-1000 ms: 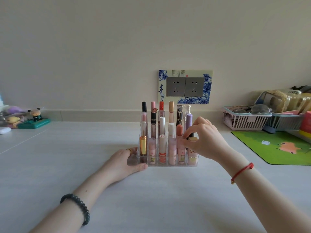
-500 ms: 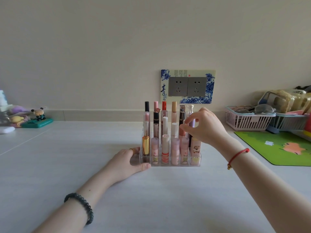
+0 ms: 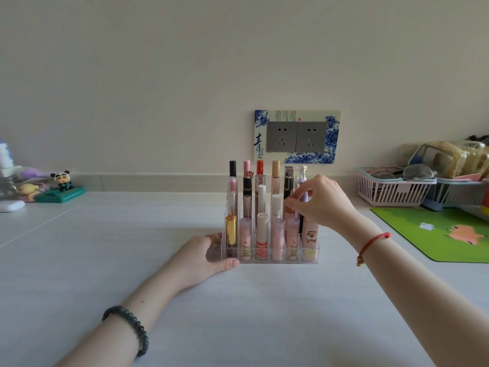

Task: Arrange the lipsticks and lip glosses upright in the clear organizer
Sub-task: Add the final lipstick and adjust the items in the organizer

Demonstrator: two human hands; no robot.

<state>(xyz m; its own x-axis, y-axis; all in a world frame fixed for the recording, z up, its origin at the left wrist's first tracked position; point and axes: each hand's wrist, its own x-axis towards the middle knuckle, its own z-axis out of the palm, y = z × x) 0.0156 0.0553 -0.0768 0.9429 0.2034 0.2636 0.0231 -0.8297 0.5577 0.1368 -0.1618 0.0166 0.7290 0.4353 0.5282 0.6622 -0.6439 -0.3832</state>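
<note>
Far left, against the wall: a small figurine (image 3: pixel 63 179) sits on a green base, well apart from the work.

Your left hand (image 3: pixel 201 256) grasps the organizer (image 3: pixel 267 261) at its left end. The thumb lies along the front bottom edge and the fingers curl round the side wall. A dark bead bracelet (image 3: pixel 129 329) is on that wrist.

The organizer stands flat on the bench (image 3: pixel 264 313), mid-frame, below the socket plate (image 3: pixel 296 136) on the wall. It has stepped rows, and every tube you can see stands upright in a compartment. The front row holds six: a gold tube (image 3: pixel 231 230) at the left end, then pink and white ones, with a bear-print tube (image 3: pixel 310 238) at the right end. Taller tubes fill the rows behind.

Your right hand (image 3: pixel 325 205) reaches over the organizer's right end. Thumb and fingertips pinch the purple tube (image 3: pixel 303 197) near its top. That tube is upright, just behind the bear-print tube; its exact compartment is hidden. A red cord (image 3: pixel 373 242) is on that wrist.

Right of the hand: a green mat (image 3: pixel 444 234) lies on the bench, and a pink basket (image 3: pixel 391 190) stands by the wall.
</note>
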